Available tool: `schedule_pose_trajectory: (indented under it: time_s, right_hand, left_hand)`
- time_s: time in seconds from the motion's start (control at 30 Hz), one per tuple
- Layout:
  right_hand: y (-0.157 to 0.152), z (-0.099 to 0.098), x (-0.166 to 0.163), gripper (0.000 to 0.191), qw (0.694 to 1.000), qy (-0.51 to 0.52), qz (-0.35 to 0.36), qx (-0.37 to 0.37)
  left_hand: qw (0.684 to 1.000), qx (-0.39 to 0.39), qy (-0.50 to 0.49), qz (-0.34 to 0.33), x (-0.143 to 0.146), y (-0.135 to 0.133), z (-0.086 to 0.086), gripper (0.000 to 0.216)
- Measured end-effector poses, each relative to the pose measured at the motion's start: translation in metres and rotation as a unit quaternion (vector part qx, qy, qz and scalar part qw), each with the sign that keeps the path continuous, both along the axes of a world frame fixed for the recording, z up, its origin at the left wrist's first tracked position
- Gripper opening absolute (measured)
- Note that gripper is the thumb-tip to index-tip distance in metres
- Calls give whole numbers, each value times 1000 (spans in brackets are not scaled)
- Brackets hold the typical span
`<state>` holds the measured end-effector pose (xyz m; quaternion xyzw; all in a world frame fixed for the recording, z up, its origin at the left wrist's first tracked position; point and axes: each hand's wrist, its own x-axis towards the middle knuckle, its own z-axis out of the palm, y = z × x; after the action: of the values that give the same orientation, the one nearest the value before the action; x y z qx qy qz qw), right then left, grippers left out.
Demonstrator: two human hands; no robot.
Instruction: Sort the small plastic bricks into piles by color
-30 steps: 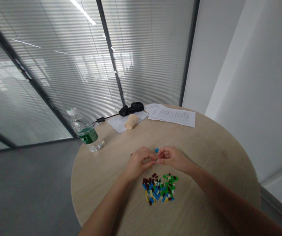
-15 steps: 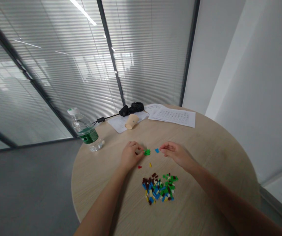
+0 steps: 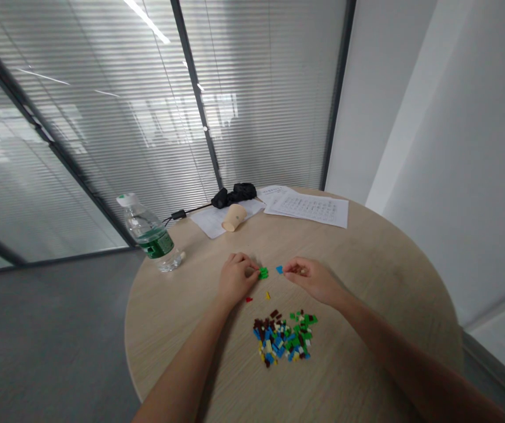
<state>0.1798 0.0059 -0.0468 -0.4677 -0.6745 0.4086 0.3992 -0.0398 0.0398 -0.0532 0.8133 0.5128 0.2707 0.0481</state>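
Observation:
Thumb and fingertips of my left hand [image 3: 237, 277] are closed at the edge of a small cluster of green toy bricks [image 3: 263, 273]. To the right, my right hand [image 3: 312, 276] pinches a small blue toy brick [image 3: 279, 269], which shows just beyond its fingertips. A short gap separates the blue brick from the green ones. Nearer to me lie a single yellow brick [image 3: 268, 295] and a red brick [image 3: 249, 299]. Below them spreads a loose pile of small bricks [image 3: 283, 339] in brown, blue, green, yellow and white.
A water bottle [image 3: 151, 235] stands at the left edge of the round wooden table [image 3: 380, 264]. Toward the back lie a tipped paper cup [image 3: 234, 217], printed sheets [image 3: 312, 208] and a black bundle [image 3: 239, 192] with a cable. Glass with blinds rises behind.
The fingers of my right hand have closed onto the blue brick, which has turned slightly. My left hand stays at the green bricks. The view has shifted a little.

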Motion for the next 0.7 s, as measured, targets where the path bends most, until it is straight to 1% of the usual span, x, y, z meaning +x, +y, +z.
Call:
schedule_pose_trajectory:
  time_s: [0.17,0.27,0.33,0.43,0.53,0.6,0.7]
  right_hand:
    - [-4,3,-1,12,998,-62,7,10]
    - [-8,6,0,12,993,-114,27,31]
    - [-11,9,0,12,985,-149,60,58]
    - [-15,11,-2,12,965,-193,132,117]
    - [-17,10,-7,11,946,-207,181,173]
    - [-19,7,-11,12,937,-212,202,188]
    - [-19,1,-14,17,927,-235,225,185]
  left_hand:
    - [1000,-2,8,-1,-1,-1,2,10]
    - [1000,7,6,-10,-3,-3,4,12]
    - [1000,13,1,-13,-3,-4,6,12]
    - [999,26,-7,-28,-3,-8,8,12]
    - [998,35,-13,-56,-2,-11,9,12]
    - [997,35,-15,-74,-1,-13,10,11]
    - [996,28,-18,-83,0,-16,13,11]
